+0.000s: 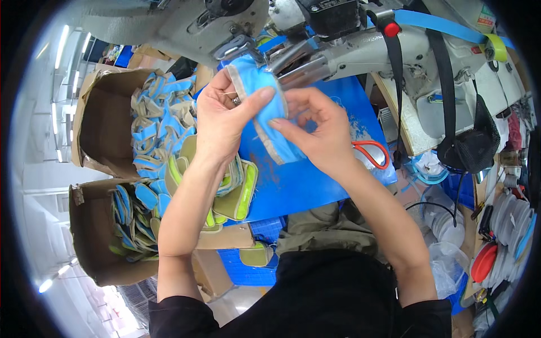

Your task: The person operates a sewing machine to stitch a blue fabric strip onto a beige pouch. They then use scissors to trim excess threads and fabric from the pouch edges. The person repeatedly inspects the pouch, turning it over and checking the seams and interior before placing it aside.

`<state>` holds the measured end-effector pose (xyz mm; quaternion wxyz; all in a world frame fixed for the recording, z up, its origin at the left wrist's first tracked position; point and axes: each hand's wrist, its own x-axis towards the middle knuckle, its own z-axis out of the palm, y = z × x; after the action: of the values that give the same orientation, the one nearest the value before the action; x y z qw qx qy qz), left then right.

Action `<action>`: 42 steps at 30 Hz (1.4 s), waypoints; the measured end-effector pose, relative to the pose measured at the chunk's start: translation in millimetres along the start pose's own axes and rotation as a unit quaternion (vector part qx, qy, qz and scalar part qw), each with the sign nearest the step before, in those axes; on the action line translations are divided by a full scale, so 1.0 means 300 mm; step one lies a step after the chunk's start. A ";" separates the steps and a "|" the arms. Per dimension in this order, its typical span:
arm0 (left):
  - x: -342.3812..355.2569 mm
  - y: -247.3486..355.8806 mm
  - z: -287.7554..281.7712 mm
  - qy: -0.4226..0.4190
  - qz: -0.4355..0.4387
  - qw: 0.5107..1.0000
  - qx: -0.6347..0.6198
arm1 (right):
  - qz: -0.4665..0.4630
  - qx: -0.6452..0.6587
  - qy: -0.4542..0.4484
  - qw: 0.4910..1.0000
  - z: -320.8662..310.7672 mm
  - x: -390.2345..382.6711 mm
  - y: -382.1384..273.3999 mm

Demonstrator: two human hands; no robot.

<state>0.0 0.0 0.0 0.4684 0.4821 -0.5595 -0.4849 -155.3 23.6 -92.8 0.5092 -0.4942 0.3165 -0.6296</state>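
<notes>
Both hands hold a light blue fabric piece (269, 125) with grey-beige binding along its edges, just below the metal folder attachment (298, 65) of a sewing machine. My left hand (231, 112) grips the upper left of the piece, thumb pressed on its face, a loose thread by the fingers. My right hand (318, 129) pinches the piece's right side with the thumb on the blue face and fingers curled behind. A blue work surface (262, 197) lies beneath.
Two cardboard boxes (84, 135) of blue-beige and green-edged pieces (234, 191) stand left. Red-handled scissors (384, 155) lie right of my hands. Black straps with a mesh pouch (476, 138) hang at the right, near stacked discs (510, 225). The machine body (383, 56) spans the top.
</notes>
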 end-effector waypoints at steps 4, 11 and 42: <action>-0.020 -0.014 0.018 0.009 0.000 1.000 -0.020 | -0.010 -0.014 0.021 1.000 0.005 -0.012 0.018; 0.001 0.022 0.045 0.024 -0.029 0.999 -0.032 | 0.019 0.052 0.009 0.998 0.005 -0.017 -0.006; -0.035 0.044 0.028 0.013 -0.160 0.963 -0.216 | 0.186 0.166 -0.019 0.968 -0.016 -0.045 -0.203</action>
<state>-8.4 12.0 11.9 0.4845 0.4589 -0.3508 -0.6570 -179.8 53.1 -43.3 0.6982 -0.3466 0.2843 -0.5582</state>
